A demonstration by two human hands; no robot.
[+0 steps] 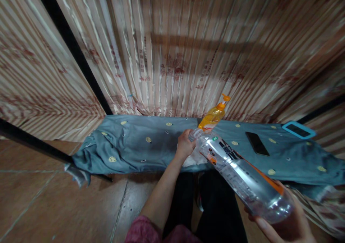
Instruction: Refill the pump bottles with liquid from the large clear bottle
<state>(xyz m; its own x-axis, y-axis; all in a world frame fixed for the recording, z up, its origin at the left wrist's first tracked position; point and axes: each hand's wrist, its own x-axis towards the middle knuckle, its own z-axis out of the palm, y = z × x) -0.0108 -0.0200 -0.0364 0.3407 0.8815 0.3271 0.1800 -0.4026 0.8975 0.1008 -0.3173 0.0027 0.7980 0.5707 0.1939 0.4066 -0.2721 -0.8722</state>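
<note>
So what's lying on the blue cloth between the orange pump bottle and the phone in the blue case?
In the head view, a black phone lies flat on the blue cloth, between the orange pump bottle and the blue-cased phone, touching neither.

A low bench draped in a blue-grey patterned cloth (151,146) stands against a striped curtain, carrying an orange pump bottle (214,115), a black phone (257,143) and a second device in a blue case (298,129).

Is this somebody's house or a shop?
Probably a room in a home: striped curtains, a blue cloth-covered surface with a phone and an orange pump bottle, and a tiled floor.
</note>
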